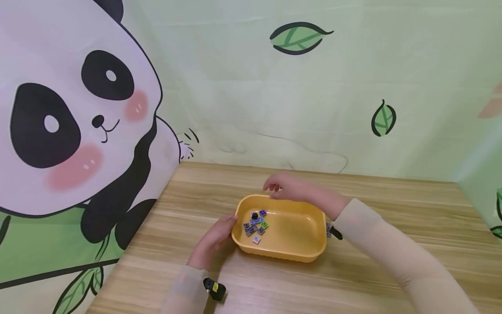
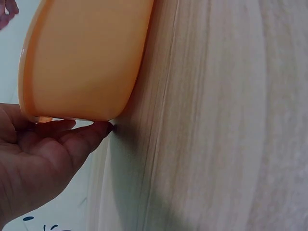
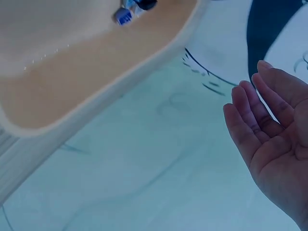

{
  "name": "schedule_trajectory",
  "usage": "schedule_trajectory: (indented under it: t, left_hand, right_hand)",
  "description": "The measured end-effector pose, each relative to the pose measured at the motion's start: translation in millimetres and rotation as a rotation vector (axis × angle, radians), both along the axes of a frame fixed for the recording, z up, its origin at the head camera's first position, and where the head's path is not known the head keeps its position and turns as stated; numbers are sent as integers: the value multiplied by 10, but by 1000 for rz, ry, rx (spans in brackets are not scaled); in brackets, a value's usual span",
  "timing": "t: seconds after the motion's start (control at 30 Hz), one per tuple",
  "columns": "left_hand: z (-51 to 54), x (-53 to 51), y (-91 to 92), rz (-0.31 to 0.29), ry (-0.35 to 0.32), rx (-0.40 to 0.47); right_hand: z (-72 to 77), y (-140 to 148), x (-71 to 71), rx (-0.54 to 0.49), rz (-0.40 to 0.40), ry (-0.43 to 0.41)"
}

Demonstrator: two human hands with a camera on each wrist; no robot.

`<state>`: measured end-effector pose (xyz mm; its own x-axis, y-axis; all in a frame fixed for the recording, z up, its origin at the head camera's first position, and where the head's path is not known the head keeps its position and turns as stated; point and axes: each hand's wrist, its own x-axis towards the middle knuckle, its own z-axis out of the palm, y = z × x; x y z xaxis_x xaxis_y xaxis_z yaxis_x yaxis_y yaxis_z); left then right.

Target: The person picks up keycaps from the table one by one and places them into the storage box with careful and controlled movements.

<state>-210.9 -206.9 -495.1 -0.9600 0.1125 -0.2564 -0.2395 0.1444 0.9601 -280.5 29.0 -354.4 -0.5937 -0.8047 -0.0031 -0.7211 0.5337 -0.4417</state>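
Observation:
A yellow plastic tub (image 1: 292,233) stands on the table, with several small building-block pieces (image 1: 256,239) in its left half, in purple, blue, grey, white, green and black. At the tub's left end my left hand (image 1: 213,237) grips the rim. The left wrist view shows that hand (image 2: 43,154) with a finger up at the rim and other fingers against the outer end wall (image 2: 82,72). My right hand (image 1: 288,186) hovers over the far rim, fingers loosely bent and nothing in them. In the right wrist view its palm (image 3: 279,139) shows bare, apart from the tub.
More small pieces (image 1: 328,230) lie on the wooden table (image 1: 404,244) by the tub's right end, partly hidden by the right wrist. A green cloth backdrop (image 1: 243,100) with a panda (image 1: 117,131) and leaves rises behind and to the left.

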Motion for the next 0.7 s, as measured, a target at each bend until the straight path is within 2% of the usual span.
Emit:
schedule_trajectory:
  t: [0.13,0.3,0.57,0.7]
  left_hand:
    - [-1,1,8,2,2,-6]
    - [7,3,22,-4,-3,-11]
    - [4,-2,19,-12,5,-14]
    - [-3,-5,14,-16,9,-18]
  right_hand:
    - [73,179,55,-46,-23,47]
    - [94,379,116,-77,-84,73]
    - [129,702,289,-144,-183,51]
    - [73,900,355,-183,-213,49]
